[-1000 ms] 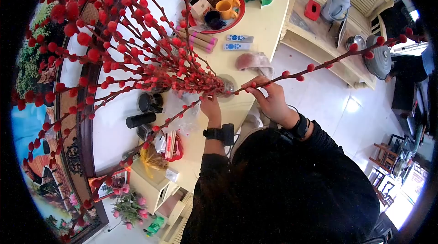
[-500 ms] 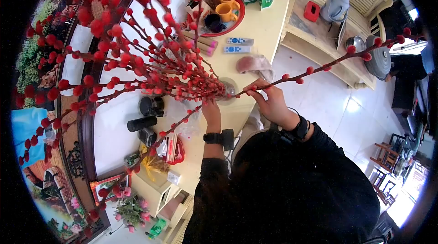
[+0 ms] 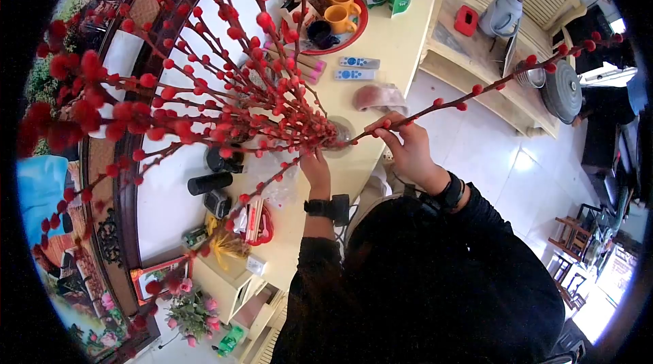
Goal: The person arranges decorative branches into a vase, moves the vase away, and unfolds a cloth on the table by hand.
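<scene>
A large bunch of branches with fuzzy red buds (image 3: 272,126) fans out to the upper left from a clear glass vase (image 3: 342,138) on the table. At the base of the bunch is my left hand (image 3: 315,169), closed around the stems, its fingertips partly hidden by buds. My right hand (image 3: 411,152) pinches a single red-budded branch (image 3: 476,90) between thumb and fingers. That branch slants up to the right, and its lower end is by the vase mouth.
Two remotes (image 3: 354,74) and a pinkish cloth (image 3: 378,97) lie on the cream table (image 3: 394,37) beyond the vase. A red tray (image 3: 362,27) holds orange mugs. Dark containers (image 3: 209,184) and a red basket (image 3: 268,228) are at left. A wooden bench (image 3: 476,51) stands at upper right.
The branch in my right hand has tilted up more steeply, and its tip has shifted slightly upward and left. The red-budded bunch has swung and spread a little. Both hands stay near the vase.
</scene>
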Action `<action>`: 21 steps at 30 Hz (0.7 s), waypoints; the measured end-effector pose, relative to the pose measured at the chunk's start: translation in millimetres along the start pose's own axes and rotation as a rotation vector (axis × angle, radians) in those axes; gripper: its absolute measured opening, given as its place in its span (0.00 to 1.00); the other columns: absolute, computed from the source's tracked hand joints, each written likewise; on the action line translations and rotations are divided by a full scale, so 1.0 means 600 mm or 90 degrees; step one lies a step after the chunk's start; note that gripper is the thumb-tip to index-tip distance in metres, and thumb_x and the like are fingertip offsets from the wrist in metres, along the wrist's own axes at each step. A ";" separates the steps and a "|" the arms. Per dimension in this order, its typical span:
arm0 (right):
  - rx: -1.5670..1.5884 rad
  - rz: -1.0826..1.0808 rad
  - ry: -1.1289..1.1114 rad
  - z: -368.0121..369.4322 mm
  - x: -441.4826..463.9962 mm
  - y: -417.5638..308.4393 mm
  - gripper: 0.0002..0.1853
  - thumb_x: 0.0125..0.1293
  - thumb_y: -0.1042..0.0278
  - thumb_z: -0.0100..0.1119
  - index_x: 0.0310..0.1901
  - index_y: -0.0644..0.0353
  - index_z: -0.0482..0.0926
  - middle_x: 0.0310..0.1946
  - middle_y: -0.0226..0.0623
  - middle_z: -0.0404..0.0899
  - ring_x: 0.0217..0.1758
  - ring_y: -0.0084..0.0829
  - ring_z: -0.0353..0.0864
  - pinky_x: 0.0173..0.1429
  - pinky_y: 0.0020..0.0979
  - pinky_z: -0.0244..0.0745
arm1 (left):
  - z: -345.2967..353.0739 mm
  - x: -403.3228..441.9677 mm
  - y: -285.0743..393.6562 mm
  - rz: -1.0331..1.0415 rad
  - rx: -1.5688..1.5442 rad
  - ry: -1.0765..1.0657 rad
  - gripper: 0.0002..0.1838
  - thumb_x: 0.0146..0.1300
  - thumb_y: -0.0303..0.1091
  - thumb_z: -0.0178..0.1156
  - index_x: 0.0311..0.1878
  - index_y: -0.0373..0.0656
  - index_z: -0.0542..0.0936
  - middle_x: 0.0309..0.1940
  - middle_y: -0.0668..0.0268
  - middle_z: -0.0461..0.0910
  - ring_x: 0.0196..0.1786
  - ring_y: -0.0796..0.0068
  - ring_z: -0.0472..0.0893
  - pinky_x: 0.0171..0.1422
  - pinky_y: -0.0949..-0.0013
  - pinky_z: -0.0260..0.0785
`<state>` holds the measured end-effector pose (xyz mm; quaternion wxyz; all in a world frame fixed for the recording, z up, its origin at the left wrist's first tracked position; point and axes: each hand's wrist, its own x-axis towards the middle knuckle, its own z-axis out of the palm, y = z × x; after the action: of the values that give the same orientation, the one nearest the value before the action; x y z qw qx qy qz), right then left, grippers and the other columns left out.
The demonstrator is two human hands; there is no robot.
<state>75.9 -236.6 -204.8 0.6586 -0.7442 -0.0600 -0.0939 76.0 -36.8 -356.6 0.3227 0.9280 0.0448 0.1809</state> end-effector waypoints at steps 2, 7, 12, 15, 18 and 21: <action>-0.017 0.000 -0.027 0.004 0.003 0.000 0.04 0.54 0.78 0.53 0.32 0.64 0.70 0.27 0.37 0.73 0.31 0.30 0.74 0.36 0.26 0.68 | 0.001 0.001 -0.003 -0.012 -0.013 -0.002 0.12 0.54 0.28 0.50 0.42 0.34 0.70 0.39 0.49 0.71 0.42 0.51 0.70 0.45 0.57 0.61; -0.025 -0.019 -0.047 0.027 0.006 0.025 0.06 0.53 0.77 0.53 0.33 0.64 0.70 0.27 0.40 0.74 0.30 0.35 0.74 0.35 0.28 0.68 | -0.001 0.002 -0.014 -0.032 -0.004 -0.089 0.15 0.58 0.32 0.49 0.46 0.34 0.68 0.44 0.49 0.69 0.45 0.53 0.69 0.49 0.58 0.61; -0.014 0.002 -0.005 0.040 0.006 0.031 0.05 0.53 0.76 0.55 0.33 0.65 0.72 0.26 0.40 0.75 0.29 0.30 0.76 0.34 0.26 0.69 | -0.006 0.001 -0.008 -0.022 -0.012 -0.035 0.16 0.58 0.33 0.48 0.47 0.34 0.67 0.44 0.49 0.69 0.44 0.53 0.70 0.47 0.58 0.62; -0.007 0.018 0.032 0.041 0.004 0.035 0.06 0.53 0.75 0.55 0.33 0.65 0.72 0.25 0.40 0.76 0.29 0.27 0.77 0.33 0.25 0.70 | -0.005 0.002 -0.015 -0.063 -0.037 -0.055 0.16 0.58 0.33 0.48 0.47 0.35 0.67 0.43 0.49 0.69 0.44 0.53 0.70 0.46 0.58 0.62; 0.007 0.025 0.049 0.047 0.000 0.042 0.06 0.53 0.74 0.56 0.33 0.65 0.73 0.25 0.40 0.76 0.28 0.27 0.77 0.32 0.25 0.70 | -0.012 0.004 -0.009 -0.107 -0.065 -0.084 0.16 0.58 0.33 0.48 0.47 0.35 0.67 0.43 0.49 0.69 0.42 0.53 0.71 0.44 0.58 0.63; -0.024 0.022 0.024 0.048 -0.001 0.044 0.07 0.54 0.73 0.55 0.33 0.65 0.72 0.25 0.41 0.76 0.28 0.30 0.77 0.32 0.26 0.70 | -0.008 0.003 -0.006 -0.076 -0.067 -0.043 0.15 0.58 0.32 0.48 0.46 0.35 0.68 0.42 0.49 0.70 0.40 0.54 0.72 0.42 0.60 0.65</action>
<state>82.9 -211.6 -233.7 0.6470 -0.7554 -0.0328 -0.0979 75.9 -30.8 -355.0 0.3827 0.9109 0.0796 0.1320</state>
